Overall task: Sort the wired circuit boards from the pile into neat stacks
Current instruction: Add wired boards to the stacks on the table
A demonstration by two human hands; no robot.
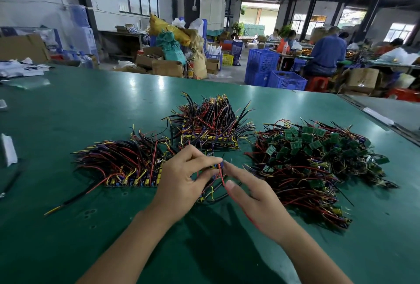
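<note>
Two neat stacks are already on the green tabletop. The left stack has its board edges lined up toward the camera and its wires fanned up and left. The back stack sits just behind the hands, wires fanned up and away. The loose pile is off to the right and large, green boards jumbled with red and black wires.

The left hand is mid-frame with fingers curled, its grip pinched on one wired board held just above the tabletop, between the two stacks and the pile. The right hand is slightly blurred. Its index finger is straight with the tip touching that board's wires and the thumb apart, so as far as I can make out the grip is not closed on anything. More wires lie under the hands; I can't tell whether they are a third stack or strays.

Step in hand, likely: combing out the wires of a single board before it is stacked. Judged roughly mid-task, since plenty is left in the pile.

The next move calls for running the wires out one way, then laying the board on a stack with its edge flush and its wires following that stack's fan. The left stack is nearest. Watch for the red lead snagging on the wires below.
</note>
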